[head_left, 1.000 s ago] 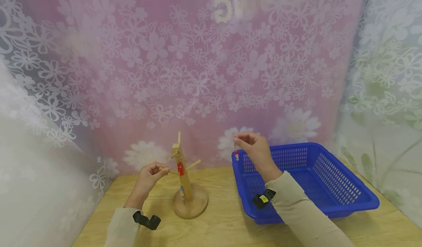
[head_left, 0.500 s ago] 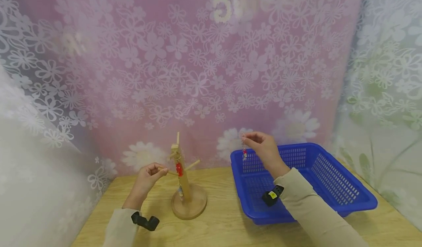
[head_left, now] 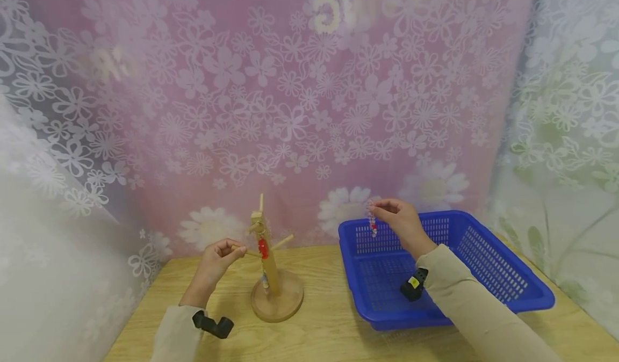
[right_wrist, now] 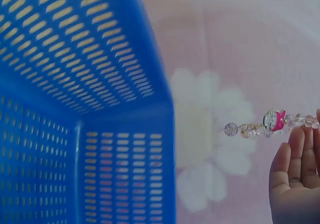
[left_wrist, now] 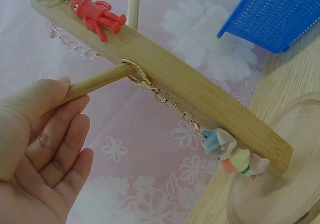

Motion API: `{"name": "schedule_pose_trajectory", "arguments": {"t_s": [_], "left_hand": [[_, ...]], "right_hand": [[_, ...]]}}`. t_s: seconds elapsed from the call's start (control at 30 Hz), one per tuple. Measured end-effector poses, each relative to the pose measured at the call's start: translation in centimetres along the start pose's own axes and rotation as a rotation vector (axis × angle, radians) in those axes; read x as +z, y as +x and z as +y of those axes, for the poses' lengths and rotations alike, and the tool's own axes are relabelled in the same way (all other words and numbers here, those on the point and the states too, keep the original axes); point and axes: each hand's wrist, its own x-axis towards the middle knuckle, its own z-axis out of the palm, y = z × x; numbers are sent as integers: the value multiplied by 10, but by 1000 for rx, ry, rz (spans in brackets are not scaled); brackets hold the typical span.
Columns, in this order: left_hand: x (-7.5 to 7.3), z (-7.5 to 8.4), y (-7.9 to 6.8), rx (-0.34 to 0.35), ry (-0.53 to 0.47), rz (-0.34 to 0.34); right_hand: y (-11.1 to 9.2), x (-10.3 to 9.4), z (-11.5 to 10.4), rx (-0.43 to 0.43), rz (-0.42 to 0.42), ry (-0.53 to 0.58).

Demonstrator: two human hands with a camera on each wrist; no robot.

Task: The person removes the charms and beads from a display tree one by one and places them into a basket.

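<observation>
My left hand (head_left: 217,265) pinches the end of a wooden peg (left_wrist: 100,81) on an upright wooden stand (head_left: 273,279) with a round base. On that peg hangs a keychain (left_wrist: 170,101) whose gold chain ends in a small pastel figure (left_wrist: 235,156). A red figure keychain (left_wrist: 100,18) hangs from a higher peg, a clear beaded strand (left_wrist: 72,46) beside it. Over the left part of the basket, my right hand (head_left: 403,225) pinches the top of a clear beaded bracelet (head_left: 372,222). It dangles with a pink-bowed charm (right_wrist: 274,120).
A blue plastic basket (head_left: 411,320) with slotted walls stands on the wooden table (head_left: 324,297), right of the stand. Behind the table hangs a pink flowered curtain (head_left: 290,109). Bare pegs stick out from the stand's top and right side.
My right hand has moved right and slightly down with the beaded bracelet, from the basket's left corner to over its inside. The left hand has kept its pinch on the peg.
</observation>
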Motion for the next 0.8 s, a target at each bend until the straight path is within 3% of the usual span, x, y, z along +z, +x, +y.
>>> {"name": "schedule_pose_trajectory", "arguments": {"t_s": [0.3,0.8], "left_hand": [[0,-1,0,1,-3,-10],[0,0,-1,-7,-20,-15]], "right_hand": [[6,-17,16,52,-126,31],[14,-42,37,72,-291,181]]}}
